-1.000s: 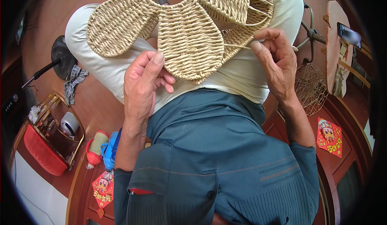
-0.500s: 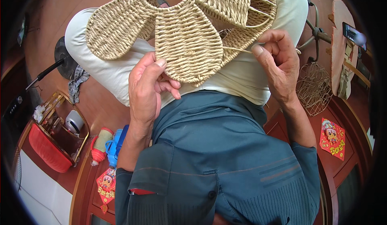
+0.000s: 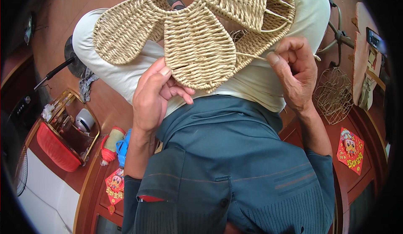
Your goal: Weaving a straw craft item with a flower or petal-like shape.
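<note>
A flower-shaped piece woven of straw-coloured twisted cord (image 3: pixel 199 45) lies across my lap, with wide petals around a round hole. My left hand (image 3: pixel 153 95) pinches the lower left edge of the nearest petal, thumb on top. From that petal's right edge runs a thin cord (image 3: pixel 252 56), stretched taut to my right hand (image 3: pixel 296 72), which grips it between thumb and curled fingers. A loose cord end sticks out beyond that hand. Under the petals at the right is another woven layer (image 3: pixel 275 32), joined to the upper right petal by several loose cord strands.
To the right, a wire-like tangled bundle (image 3: pixel 334 95) is near a wooden stool (image 3: pixel 363 57) bearing a phone (image 3: pixel 375 40). At left are a red basin (image 3: pixel 56 148), a rack with a silver appliance (image 3: pixel 85 120), bottles (image 3: pixel 112 143) and a black round base (image 3: pixel 75 57).
The whole view has shifted slightly, so everything appears a little lower and mostly further right. Both hands keep their grip, and a sandalled foot shows more through the round hole.
</note>
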`<state>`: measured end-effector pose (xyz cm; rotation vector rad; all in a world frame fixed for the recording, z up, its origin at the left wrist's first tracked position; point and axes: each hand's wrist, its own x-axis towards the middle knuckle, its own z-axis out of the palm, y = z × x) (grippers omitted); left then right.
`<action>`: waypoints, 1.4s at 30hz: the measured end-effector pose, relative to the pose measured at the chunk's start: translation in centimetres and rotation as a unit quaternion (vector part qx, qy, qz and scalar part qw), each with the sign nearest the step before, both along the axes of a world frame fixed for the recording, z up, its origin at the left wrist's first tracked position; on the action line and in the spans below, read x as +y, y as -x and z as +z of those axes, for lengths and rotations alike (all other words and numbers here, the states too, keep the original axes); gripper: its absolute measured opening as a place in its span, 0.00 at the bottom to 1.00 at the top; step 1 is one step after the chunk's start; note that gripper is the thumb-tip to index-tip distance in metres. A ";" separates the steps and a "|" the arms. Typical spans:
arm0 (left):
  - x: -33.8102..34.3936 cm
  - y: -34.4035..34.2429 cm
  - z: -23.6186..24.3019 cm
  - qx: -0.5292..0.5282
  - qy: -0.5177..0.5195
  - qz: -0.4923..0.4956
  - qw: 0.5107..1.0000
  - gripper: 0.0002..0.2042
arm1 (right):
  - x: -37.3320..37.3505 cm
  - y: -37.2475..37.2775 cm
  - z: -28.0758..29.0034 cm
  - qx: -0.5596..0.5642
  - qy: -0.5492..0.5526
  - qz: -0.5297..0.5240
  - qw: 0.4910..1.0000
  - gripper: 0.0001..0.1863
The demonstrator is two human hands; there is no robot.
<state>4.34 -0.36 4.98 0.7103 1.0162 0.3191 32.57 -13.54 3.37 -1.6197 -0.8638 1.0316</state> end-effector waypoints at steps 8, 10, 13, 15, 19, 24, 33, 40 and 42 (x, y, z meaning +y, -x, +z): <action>0.8 0.2 0.6 0.020 0.013 -0.038 0.999 0.26 | -0.3 -0.1 -0.4 0.020 -0.019 0.003 1.000 0.11; 0.6 0.2 0.6 0.017 0.017 -0.032 0.999 0.26 | -0.3 0.0 -0.3 0.015 -0.016 0.004 1.000 0.11; 0.4 0.0 0.8 0.020 0.028 -0.019 0.999 0.26 | -0.6 0.1 -0.4 0.013 0.000 0.004 1.000 0.11; 0.6 0.0 0.7 0.018 0.038 -0.032 0.999 0.26 | -0.6 0.1 -0.5 0.011 -0.003 0.000 1.000 0.11; -0.1 -0.6 0.8 0.058 -0.006 -0.055 0.997 0.26 | -0.5 0.2 -1.0 0.002 -0.023 -0.004 1.000 0.12; -1.0 -1.1 0.9 0.097 -0.050 -0.073 0.991 0.26 | -0.4 0.4 -0.9 0.000 -0.018 -0.026 0.999 0.12; -0.4 -0.8 0.5 0.038 0.046 -0.021 0.998 0.25 | -0.5 0.4 -0.8 -0.003 -0.010 -0.012 1.000 0.12; -1.8 -1.8 0.0 0.095 -0.009 -0.045 0.994 0.23 | -0.4 0.8 -1.3 0.009 -0.046 -0.035 0.998 0.14; -2.0 -1.9 0.0 0.108 -0.029 -0.052 0.992 0.23 | -0.4 0.9 -1.3 0.003 -0.062 -0.037 0.997 0.14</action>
